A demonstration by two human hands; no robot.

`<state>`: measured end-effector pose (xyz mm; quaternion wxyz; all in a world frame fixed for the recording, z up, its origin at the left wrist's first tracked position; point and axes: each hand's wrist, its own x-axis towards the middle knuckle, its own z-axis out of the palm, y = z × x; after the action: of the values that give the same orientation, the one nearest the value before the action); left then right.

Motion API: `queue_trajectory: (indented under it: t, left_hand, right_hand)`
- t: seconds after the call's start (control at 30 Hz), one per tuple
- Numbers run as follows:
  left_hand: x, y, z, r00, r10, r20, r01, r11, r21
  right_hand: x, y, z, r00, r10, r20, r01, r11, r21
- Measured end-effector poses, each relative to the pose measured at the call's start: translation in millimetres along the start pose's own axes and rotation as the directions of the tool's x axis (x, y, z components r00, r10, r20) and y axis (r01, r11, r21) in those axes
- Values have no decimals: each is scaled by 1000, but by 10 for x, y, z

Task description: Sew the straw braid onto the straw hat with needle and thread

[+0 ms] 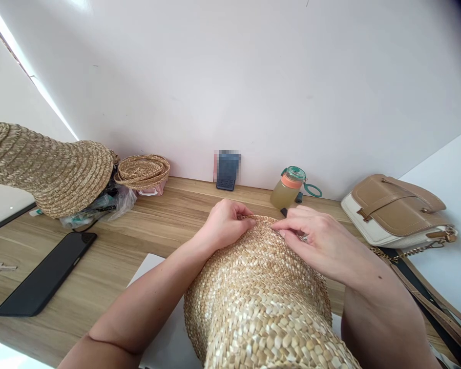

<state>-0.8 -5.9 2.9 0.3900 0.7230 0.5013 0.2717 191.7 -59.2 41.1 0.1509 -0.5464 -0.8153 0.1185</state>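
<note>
Woven straw piece (261, 287) toward desk's (184, 202) near edge, mid. Left hand (230, 223) pinches its far rim; right hand (317, 236) fingertips at same rim, can't tell if pinching. Bag (399, 207) by back right corner, bottle (286, 193) near back edge.

Wood-grain table (111, 271); on it phone (46, 274), key (0, 268), bottle (286, 193), handbag (397, 212).

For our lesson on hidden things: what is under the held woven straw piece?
A white sheet shows partly beneath the woven straw piece; anything the straw covers cannot be seen.
</note>
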Motion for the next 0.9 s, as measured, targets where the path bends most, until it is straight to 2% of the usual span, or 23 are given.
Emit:
queue_trajectory:
  t: [0.37,0.63,0.9]
  left_hand:
    - [11,-14,14,1000,15,-15,-15,999,33]
    - [-11,12,36,997,43,-60,-37,994,104]
    - [-12,-8,44,998,34,-62,-26,991,128]
  right_hand:
    - [6,1,35,999,-19,-27,19,1000,-4]
    - [2,-73,123,995,-64,-79,54,991,-118]
    - [8,-78,161,994,-68,-89,55,988,-144]
